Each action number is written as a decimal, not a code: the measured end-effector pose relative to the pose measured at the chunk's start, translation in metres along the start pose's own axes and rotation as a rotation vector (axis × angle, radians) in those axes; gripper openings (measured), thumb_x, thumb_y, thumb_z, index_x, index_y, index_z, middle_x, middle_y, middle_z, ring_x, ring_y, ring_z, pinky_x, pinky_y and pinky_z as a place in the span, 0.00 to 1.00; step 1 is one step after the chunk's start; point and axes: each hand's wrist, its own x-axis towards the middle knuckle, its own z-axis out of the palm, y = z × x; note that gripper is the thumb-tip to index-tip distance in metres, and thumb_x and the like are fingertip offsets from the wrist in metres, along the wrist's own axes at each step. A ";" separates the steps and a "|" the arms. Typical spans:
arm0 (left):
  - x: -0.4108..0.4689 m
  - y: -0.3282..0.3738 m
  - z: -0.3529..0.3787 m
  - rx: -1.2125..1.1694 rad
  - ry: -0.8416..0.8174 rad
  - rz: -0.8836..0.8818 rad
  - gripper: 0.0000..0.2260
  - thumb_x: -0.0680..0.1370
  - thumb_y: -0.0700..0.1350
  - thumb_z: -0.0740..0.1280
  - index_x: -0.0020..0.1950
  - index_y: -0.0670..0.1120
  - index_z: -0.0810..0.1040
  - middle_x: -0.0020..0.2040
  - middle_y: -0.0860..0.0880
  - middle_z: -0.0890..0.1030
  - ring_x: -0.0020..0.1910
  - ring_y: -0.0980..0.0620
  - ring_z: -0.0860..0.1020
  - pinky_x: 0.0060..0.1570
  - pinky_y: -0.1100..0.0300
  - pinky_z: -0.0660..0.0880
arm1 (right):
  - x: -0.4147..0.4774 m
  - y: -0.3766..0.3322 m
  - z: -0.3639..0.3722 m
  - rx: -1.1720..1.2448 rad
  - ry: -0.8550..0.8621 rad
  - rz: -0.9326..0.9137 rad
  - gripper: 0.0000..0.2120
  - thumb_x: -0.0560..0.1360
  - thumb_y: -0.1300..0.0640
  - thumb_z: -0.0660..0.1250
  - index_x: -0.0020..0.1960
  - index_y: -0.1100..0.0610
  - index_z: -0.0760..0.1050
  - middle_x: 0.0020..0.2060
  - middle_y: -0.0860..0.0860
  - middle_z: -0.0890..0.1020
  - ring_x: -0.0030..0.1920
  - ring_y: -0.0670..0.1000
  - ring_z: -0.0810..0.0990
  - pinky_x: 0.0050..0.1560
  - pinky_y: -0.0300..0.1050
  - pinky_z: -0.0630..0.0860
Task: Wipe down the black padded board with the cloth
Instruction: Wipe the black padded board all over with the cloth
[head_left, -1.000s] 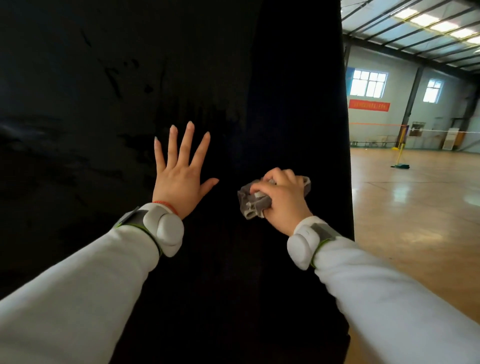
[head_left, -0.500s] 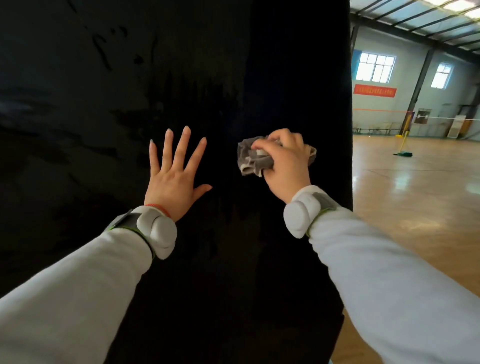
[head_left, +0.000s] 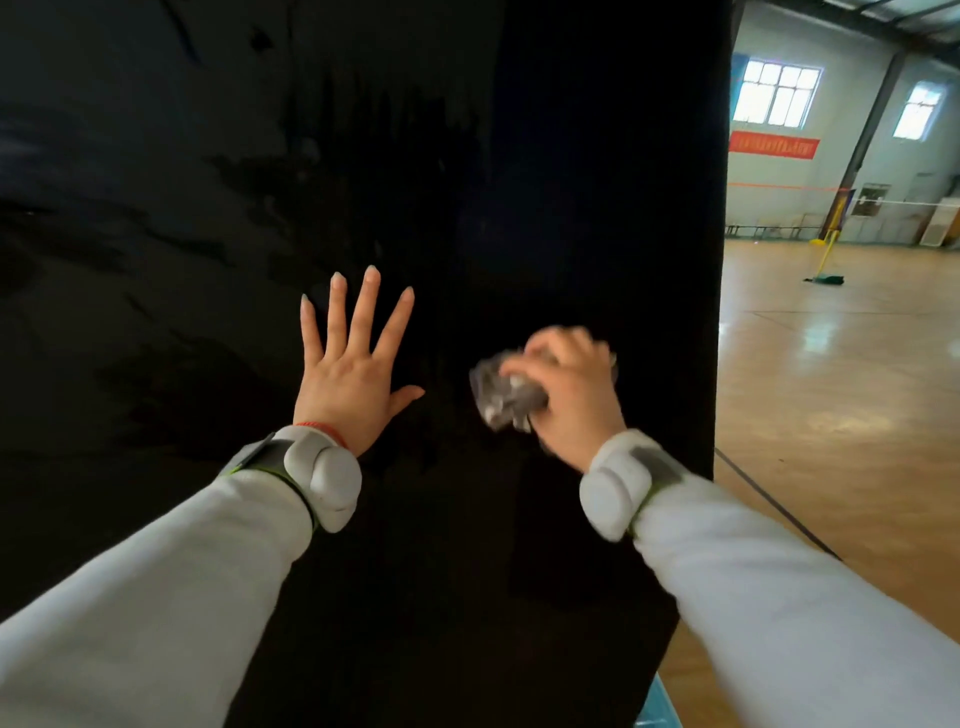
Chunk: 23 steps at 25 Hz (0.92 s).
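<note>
The black padded board stands upright in front of me and fills most of the head view. My left hand lies flat against it with the fingers spread. A little to the right, my right hand grips a bunched grey cloth and holds it against the board's surface. The right hand and cloth are motion-blurred. Both wrists carry white bands over white sleeves.
The board's right edge borders a sports hall with a shiny wooden floor. A yellow net post with a dark base stands far off. Windows and a red banner are on the back wall.
My right hand with the cloth went up the board, then came back down to about its first height. My left hand stayed flat in place.
</note>
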 end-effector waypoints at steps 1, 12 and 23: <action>0.001 0.000 0.000 -0.006 0.001 -0.004 0.47 0.71 0.58 0.69 0.75 0.52 0.39 0.77 0.41 0.43 0.73 0.40 0.37 0.69 0.38 0.38 | 0.018 -0.001 -0.008 -0.006 0.090 0.037 0.18 0.60 0.61 0.67 0.49 0.52 0.81 0.47 0.52 0.77 0.49 0.52 0.68 0.46 0.45 0.57; -0.033 0.017 0.015 -0.036 -0.036 -0.051 0.46 0.69 0.57 0.71 0.77 0.50 0.44 0.76 0.40 0.44 0.74 0.39 0.40 0.69 0.38 0.39 | -0.057 0.005 0.047 -0.005 -0.179 0.002 0.17 0.59 0.62 0.77 0.46 0.52 0.81 0.46 0.51 0.76 0.49 0.53 0.69 0.46 0.51 0.63; -0.035 0.021 0.028 -0.029 0.000 -0.090 0.46 0.71 0.56 0.70 0.76 0.50 0.42 0.76 0.39 0.44 0.73 0.39 0.39 0.69 0.38 0.37 | -0.014 0.010 0.030 0.010 0.156 0.078 0.16 0.63 0.63 0.68 0.50 0.52 0.80 0.48 0.52 0.76 0.51 0.52 0.66 0.50 0.51 0.63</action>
